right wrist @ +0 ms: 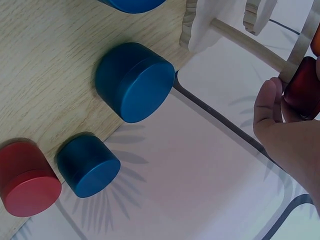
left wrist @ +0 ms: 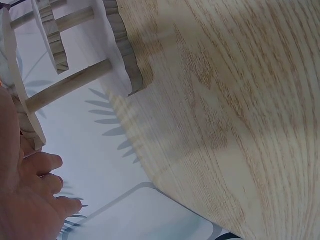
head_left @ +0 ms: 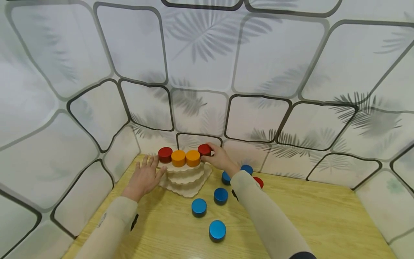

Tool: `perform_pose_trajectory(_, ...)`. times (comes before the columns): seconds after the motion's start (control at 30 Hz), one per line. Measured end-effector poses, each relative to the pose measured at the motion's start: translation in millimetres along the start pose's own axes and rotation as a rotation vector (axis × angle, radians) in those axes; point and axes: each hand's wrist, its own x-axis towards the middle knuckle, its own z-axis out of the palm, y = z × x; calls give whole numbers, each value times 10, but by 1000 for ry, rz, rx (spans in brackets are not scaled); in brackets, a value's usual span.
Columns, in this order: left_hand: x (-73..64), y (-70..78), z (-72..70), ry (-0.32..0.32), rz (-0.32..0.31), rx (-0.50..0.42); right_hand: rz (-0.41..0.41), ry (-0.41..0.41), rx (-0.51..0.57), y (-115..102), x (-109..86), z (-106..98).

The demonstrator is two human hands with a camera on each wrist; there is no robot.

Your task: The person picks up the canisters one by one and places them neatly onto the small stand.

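Note:
A tiered white wooden stand [head_left: 185,177] with scalloped edges is at the back left of the table. Along its top tier runs a row of round tins: a red tin [head_left: 165,154] at the left, two orange tins [head_left: 178,158] in the middle, and another red tin [head_left: 204,149] at the right end. My right hand [head_left: 221,158] pinches that right-hand red tin [right wrist: 303,92] between thumb and fingers, at the tier's edge. At the stand's left side is my left hand [head_left: 143,177], its fingers extended beside the top tier [left wrist: 22,100] and holding no tin.
Several blue tins [head_left: 217,230] stand on the wooden table [head_left: 310,219], in front of and right of the stand. A further red tin [right wrist: 30,192] is near the wall, partly behind my right sleeve in the head view. Patterned wall covering [head_left: 258,122] rises behind the table.

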Motion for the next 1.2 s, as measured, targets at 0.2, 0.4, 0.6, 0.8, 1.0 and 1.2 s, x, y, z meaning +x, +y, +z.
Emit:
perform_pose_trajectory(0.2, -8, 12, 12, -4, -3, -9, -13, -2, 17, 3, -1, 7)
perform_pose_trajectory(0.4, -16, 24, 24, -2, 2, -17, -8, 0, 17, 7, -23, -6)
perform_pose_trajectory(0.6, -11, 52, 18, -4, 9, -29, 18, -2, 15, 52, -58, -52)
perform_pose_trajectory(0.8, -6, 39, 9, -3, 10, -18, 48, 31, 62, 89, -140, -106)
perform_pose_trajectory(1.0, 0, -3, 10, -4, 3, -13, 21, 112, 87, 171, -294, -136)
perform_pose_trajectory(1.2, 12, -24, 4, 3, 10, -6, 3, 113, 91, 283, -498, -145)
